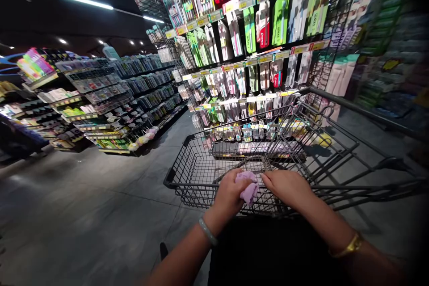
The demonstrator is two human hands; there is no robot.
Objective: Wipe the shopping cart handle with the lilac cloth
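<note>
My left hand [229, 193] is closed around a crumpled light-purple cloth [249, 190], over the near side rim of a dark wire shopping cart [192, 185]. Just to the right of the cloth, my right hand [288, 185] curls over the same rim, its thumb side toward the left hand; its fingertips are mostly hidden behind the rim. The cart's basket stretches left and away from me, with wire mesh walls. A pale band circles my left wrist and a gold one my right.
Tall racks of packaged toothbrushes [264, 22] with price strips stand directly beyond the cart. To the left are more stocked shelves [97, 94] along an aisle, with grey floor [100, 205] before them. The cart's long handle frame [362, 111] extends right, near darker shelves.
</note>
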